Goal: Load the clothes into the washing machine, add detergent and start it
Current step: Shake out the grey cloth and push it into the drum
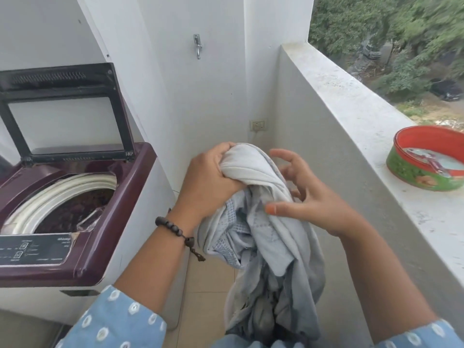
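The left hand (211,179) gripped the bunched top of a pale grey garment (261,222) while the right hand (308,197) hovered spread beside it, right of the open washing machine (120,197); soft, light and floppy, it seemed best gathered by handfuls.

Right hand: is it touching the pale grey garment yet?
Touching. The head view shows the right hand with its thumb pressed on the pale grey garment, its other fingers spread, while the left hand grips the bunched top.

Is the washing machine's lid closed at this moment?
No. The lid stands raised over the washing machine, leaving the drum opening exposed.
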The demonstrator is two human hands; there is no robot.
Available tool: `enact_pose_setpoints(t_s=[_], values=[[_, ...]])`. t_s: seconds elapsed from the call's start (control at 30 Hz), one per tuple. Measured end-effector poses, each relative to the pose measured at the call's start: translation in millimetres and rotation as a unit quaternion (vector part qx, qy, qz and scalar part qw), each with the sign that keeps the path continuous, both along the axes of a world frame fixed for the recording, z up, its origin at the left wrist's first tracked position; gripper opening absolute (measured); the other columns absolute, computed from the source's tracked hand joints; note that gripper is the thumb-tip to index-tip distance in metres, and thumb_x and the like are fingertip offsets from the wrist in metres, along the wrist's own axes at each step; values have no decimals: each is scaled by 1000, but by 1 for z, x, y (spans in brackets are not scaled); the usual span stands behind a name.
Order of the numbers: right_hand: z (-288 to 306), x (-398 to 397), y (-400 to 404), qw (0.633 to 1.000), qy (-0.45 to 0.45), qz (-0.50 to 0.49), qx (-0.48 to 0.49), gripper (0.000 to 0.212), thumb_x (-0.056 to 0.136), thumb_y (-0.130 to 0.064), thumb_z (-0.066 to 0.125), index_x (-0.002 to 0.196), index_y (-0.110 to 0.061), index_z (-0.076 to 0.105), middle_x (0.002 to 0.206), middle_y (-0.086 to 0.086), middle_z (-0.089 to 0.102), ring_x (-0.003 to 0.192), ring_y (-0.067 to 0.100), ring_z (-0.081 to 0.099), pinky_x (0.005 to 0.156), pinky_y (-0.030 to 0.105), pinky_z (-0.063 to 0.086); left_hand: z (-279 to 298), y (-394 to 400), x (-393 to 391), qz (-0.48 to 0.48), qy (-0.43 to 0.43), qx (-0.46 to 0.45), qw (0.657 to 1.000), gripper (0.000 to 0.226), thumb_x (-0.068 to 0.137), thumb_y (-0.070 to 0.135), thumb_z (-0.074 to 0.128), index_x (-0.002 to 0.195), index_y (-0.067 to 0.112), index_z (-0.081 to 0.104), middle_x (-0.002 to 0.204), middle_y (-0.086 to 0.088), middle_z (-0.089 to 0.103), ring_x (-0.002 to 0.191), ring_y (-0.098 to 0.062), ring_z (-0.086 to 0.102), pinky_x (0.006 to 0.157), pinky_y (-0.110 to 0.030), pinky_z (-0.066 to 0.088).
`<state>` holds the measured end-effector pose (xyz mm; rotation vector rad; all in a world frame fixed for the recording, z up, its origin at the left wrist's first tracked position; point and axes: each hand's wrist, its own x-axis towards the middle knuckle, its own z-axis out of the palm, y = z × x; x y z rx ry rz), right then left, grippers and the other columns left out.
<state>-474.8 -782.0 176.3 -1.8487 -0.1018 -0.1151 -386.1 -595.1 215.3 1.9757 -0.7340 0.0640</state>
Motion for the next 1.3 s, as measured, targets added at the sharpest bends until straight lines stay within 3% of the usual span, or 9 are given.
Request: enact_pose_setpoints(t_s=[0.17, 0.37, 0.57, 0.73, 0.8, 0.9, 1.07, 1.2, 1.3], values=[[-46, -6, -7, 992, 110, 54, 25, 130, 55, -41, 89, 150, -49, 2, 149, -29, 28, 135, -11, 32, 114, 25, 32, 18, 14, 15, 40, 122, -226, 966, 31, 68, 0, 67, 94, 16, 70, 85, 5, 74, 82, -10, 67, 75, -25, 54], [-66, 0, 27, 996, 54, -8, 64, 96, 71, -14, 87, 145, -40, 32, 138, -24, 51, 127, -1, 49, 105, 32, 44, 28, 15, 14, 68, 261, -363, 892, 26, 79, -8, 54, 88, 9, 72, 80, -4, 74, 80, -20, 71, 74, -31, 57], [-63, 0, 15, 970, 1, -108, 219, 28, 73, -9, 70, 101, -14, 74, 105, 7, 74, 102, 24, 69, 89, 42, 54, 30, 23, 14, 28, 312, -312, 897, 19, 79, -4, 60, 90, 7, 71, 81, -8, 75, 76, -20, 73, 65, -29, 59], [-44, -2, 0, 938, -31, -120, 325, 31, 64, -1, 59, 82, -16, 79, 88, 7, 76, 83, 21, 73, 69, 29, 57, 7, 41, 27, 31, 297, -166, 940, 50, 74, 7, 75, 122, 10, 60, 107, -12, 72, 94, -26, 71, 76, -35, 59], [-38, -4, -7, 944, -45, -105, 311, 32, 62, 2, 59, 81, -15, 79, 85, 6, 76, 79, 19, 72, 66, 27, 57, 0, 52, 29, 32, 251, 18, 967, 87, 72, 13, 84, 144, 22, 37, 132, -6, 59, 107, -17, 64, 83, -29, 53], [-31, -7, -13, 976, -38, -63, 203, 29, 65, 1, 66, 83, -18, 78, 85, 4, 76, 79, 15, 70, 67, 27, 55, 5, 64, 28, -14, 195, 280, 940, 131, 64, 30, 89, 152, 44, -7, 162, 2, 15, 144, -18, 27, 109, -36, 35], [-23, -1, 3, 999, -4, 9, 46, 22, 65, -11, 72, 84, -23, 75, 78, -3, 73, 73, 8, 62, 67, 27, 50, -3, 20, -10, -198, 75, 419, 883, 147, 56, 58, 86, 139, 51, -35, 162, 14, -13, 148, -9, -19, 120, -57, -3], [-19, -4, 6, 998, -16, 8, 57, 24, 60, -14, 74, 84, -15, 74, 79, 3, 74, 72, 9, 63, 64, 24, 50, -36, -11, -21, -170, 68, 263, 947, 130, 57, 47, 90, 149, 50, -2, 137, 11, 55, 124, -12, 52, 109, -46, 39], [-21, -4, 4, 997, -24, 1, 78, 26, 63, -4, 72, 85, -18, 71, 77, -6, 71, 72, 4, 63, 63, 19, 47, -43, -11, -14, -147, 79, 174, 970, 93, 54, 42, 87, 135, 43, 41, 119, 19, 63, 109, -3, 60, 94, -37, 51]])
